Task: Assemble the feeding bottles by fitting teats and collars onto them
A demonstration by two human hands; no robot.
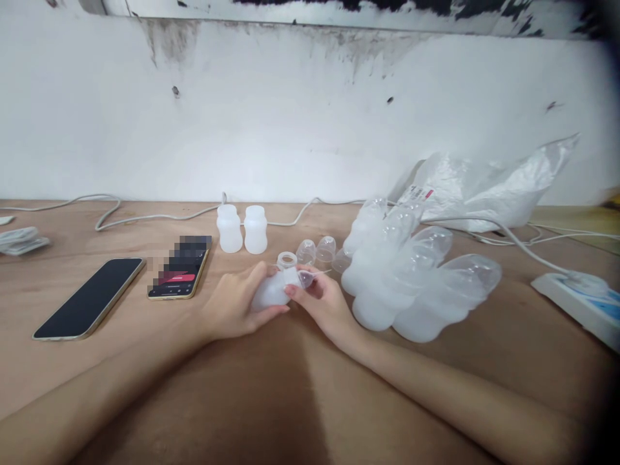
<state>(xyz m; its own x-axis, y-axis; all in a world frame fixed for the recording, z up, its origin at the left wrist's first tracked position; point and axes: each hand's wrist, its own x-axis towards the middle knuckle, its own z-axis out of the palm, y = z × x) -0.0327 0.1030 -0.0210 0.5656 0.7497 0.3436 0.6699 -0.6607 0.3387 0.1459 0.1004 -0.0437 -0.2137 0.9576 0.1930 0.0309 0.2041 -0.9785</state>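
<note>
My left hand (237, 298) is wrapped round the body of a milky white baby bottle (271, 290), which lies tilted with its top to the right. At that top end, my right hand (322, 298) grips the neck and collar, with a clear nipple (305, 278) showing between its fingers. Just behind the hands sit a translucent collar ring (287, 260) and clear dome caps (326, 248). Two bottles without tops (255, 230) stand farther back. To the right, several bottles with clear domed caps (421, 290) are grouped closely together.
Two phones (90, 300) lie on the wooden table (232, 394) at the left. A white plastic bag (484, 187) rests against the wall at the back right. White cables (165, 217) run along the back, and a power strip (581, 303) is at the right edge.
</note>
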